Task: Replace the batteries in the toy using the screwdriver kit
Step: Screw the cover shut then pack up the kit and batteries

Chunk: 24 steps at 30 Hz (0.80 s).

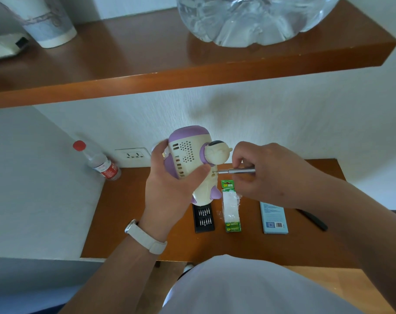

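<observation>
glossy plastic toy [188,159], metal screwdriver [237,171]

Left hand [169,191] grips the toy [189,147], thumb curled across it. Right hand [271,173], just beside, pinches the screwdriver [236,171].

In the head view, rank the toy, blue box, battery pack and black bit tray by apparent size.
1. toy, though it is held nearer the camera.
2. battery pack and blue box look alike; no ranking.
3. bit tray, partly hidden behind the toy.
</observation>
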Each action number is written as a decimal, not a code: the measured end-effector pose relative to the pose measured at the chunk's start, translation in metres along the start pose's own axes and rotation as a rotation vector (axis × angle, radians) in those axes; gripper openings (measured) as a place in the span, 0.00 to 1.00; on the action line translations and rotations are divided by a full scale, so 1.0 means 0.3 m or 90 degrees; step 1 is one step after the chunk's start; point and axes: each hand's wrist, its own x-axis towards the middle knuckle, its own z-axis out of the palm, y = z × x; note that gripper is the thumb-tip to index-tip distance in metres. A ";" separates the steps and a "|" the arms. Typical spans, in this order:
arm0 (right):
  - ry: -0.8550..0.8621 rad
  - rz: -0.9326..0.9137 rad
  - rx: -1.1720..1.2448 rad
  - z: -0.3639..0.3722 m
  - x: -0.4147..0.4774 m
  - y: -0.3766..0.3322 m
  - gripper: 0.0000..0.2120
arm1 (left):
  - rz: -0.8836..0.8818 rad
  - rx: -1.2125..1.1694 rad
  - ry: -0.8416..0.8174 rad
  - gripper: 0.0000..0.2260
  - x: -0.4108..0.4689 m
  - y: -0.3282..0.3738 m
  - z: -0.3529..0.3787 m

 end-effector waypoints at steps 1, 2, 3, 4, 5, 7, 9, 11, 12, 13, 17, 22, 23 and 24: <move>-0.006 -0.002 -0.003 -0.004 0.000 0.001 0.08 | 0.000 0.000 0.001 0.33 0.000 0.002 -0.001; -0.010 -0.005 -0.007 -0.007 0.001 0.002 0.08 | 0.001 0.000 0.002 0.33 -0.001 0.003 -0.003; -0.012 -0.007 -0.011 -0.010 0.001 0.001 0.08 | 0.002 0.001 0.002 0.33 -0.002 0.004 -0.005; -0.011 -0.009 -0.015 -0.011 0.003 0.001 0.08 | 0.002 0.003 0.003 0.33 -0.003 0.006 -0.006; -0.009 -0.012 -0.017 -0.014 0.004 0.000 0.08 | 0.003 0.005 0.005 0.33 -0.003 0.008 -0.008; -0.011 -0.015 -0.019 -0.017 0.008 -0.004 0.07 | 0.005 0.010 0.009 0.33 -0.003 0.008 -0.011; -0.017 -0.015 -0.017 -0.017 0.009 -0.007 0.05 | 0.003 0.011 0.011 0.33 -0.004 0.005 -0.016; -0.021 -0.015 -0.018 -0.012 0.010 -0.009 0.05 | -0.001 0.012 0.014 0.34 -0.008 0.002 -0.021; -0.018 -0.016 -0.017 -0.009 0.012 -0.010 0.06 | -0.002 0.014 0.016 0.34 -0.010 0.000 -0.024; -0.011 -0.016 -0.013 -0.005 0.013 -0.011 0.07 | -0.004 0.016 0.017 0.34 -0.012 -0.001 -0.027; 0.012 -0.019 0.030 0.008 0.018 -0.015 0.04 | -0.009 0.010 0.023 0.34 -0.015 -0.006 -0.034; -0.004 -0.044 0.001 0.009 0.007 -0.022 0.06 | -0.009 0.002 0.025 0.36 -0.023 -0.005 -0.042; -0.008 -0.046 -0.003 0.008 0.003 -0.024 0.05 | -0.010 0.002 0.025 0.36 -0.025 -0.004 -0.043; -0.011 -0.045 -0.004 0.007 0.002 -0.024 0.04 | -0.011 0.003 0.026 0.37 -0.026 -0.003 -0.043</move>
